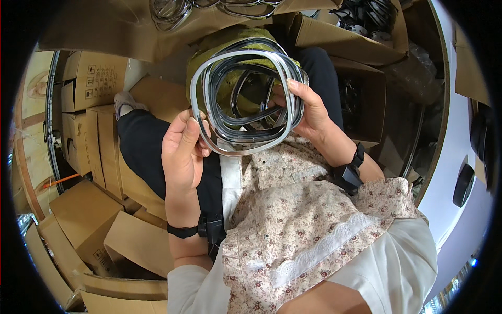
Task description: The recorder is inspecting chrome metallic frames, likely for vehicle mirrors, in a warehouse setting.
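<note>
A rounded-square silver frame (195, 88) stands in front of me, with several black-and-silver frames (210, 99) of like shape stacked loosely behind it. My left hand (183, 149) pinches the silver frame's lower left edge between thumb and fingers. On the other side, my right hand (312, 109) grips the right edges of the bunch, thumb on the front and fingers partly hidden inside the rings. A yellow-green bag (206, 44) lies open behind and beneath the frames, between my legs; more ring shapes show through the openings.
On a cardboard surface (112, 34) at the far side lie more ring-shaped frames (170, 13). An open carton (348, 39) of dark parts stands at the far right, above another open box (368, 104). Several cartons (86, 209) crowd the left. A white panel edge (455, 131) borders the right.
</note>
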A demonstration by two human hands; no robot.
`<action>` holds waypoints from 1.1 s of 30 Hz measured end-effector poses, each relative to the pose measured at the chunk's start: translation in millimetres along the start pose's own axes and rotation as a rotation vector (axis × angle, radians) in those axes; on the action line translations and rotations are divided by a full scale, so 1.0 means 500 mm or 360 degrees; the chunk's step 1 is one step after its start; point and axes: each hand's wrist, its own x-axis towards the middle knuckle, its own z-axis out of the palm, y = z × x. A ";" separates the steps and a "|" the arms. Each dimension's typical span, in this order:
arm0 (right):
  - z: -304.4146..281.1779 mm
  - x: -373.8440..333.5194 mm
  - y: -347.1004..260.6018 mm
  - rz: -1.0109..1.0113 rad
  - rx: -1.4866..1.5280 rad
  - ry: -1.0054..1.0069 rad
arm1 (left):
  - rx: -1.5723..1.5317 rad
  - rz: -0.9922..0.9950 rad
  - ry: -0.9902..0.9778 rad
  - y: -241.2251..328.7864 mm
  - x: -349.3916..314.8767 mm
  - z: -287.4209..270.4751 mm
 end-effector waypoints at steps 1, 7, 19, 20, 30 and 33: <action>-0.001 0.001 0.000 0.0012 -0.0011 0.0014 | 0.0044 0.0009 -0.0004 0.001 -0.001 0.002; -0.014 0.009 0.007 0.0033 -0.0041 0.0031 | -0.0001 0.0012 -0.0124 0.007 -0.001 0.012; -0.030 0.016 0.024 0.0160 -0.0059 0.0126 | 0.0306 0.0112 -0.0154 0.017 -0.022 0.046; -0.029 0.017 0.024 0.0151 -0.0058 0.0111 | 0.0309 0.0049 -0.0142 0.022 -0.028 0.048; -0.004 0.013 0.009 0.0065 -0.0103 0.0140 | 0.0955 0.0287 -0.0340 0.027 -0.044 0.058; 0.001 0.011 0.002 0.0009 -0.0125 0.0106 | 0.0966 0.0294 -0.0291 0.016 -0.046 0.044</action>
